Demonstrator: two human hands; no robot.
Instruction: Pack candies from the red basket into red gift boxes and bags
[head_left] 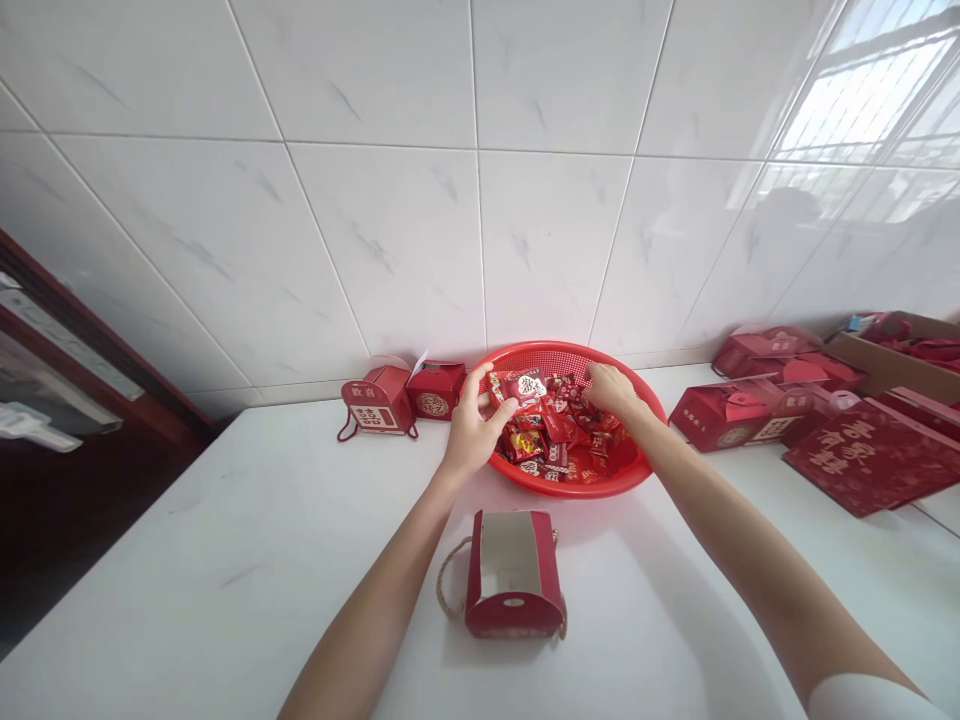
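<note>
A red plastic basket (577,490) filled with wrapped candies (559,425) stands against the tiled wall. Over its left side, my left hand (476,415) is closed on red candy packets (525,388) with white lettering. My right hand (611,388) reaches into the right part of the basket, its fingers bent down among the candies; what they grip, if anything, is hidden. In front of the basket a dark red gift box (514,620) lies with its top opening showing a bare pale inside. A rope handle (444,580) loops out at its left.
Two red gift boxes (379,400) stand by the wall left of the basket. At the right are several more red boxes (739,410), a red printed bag (874,450) and an open cardboard carton (885,365). The white countertop (247,560) ends at the left.
</note>
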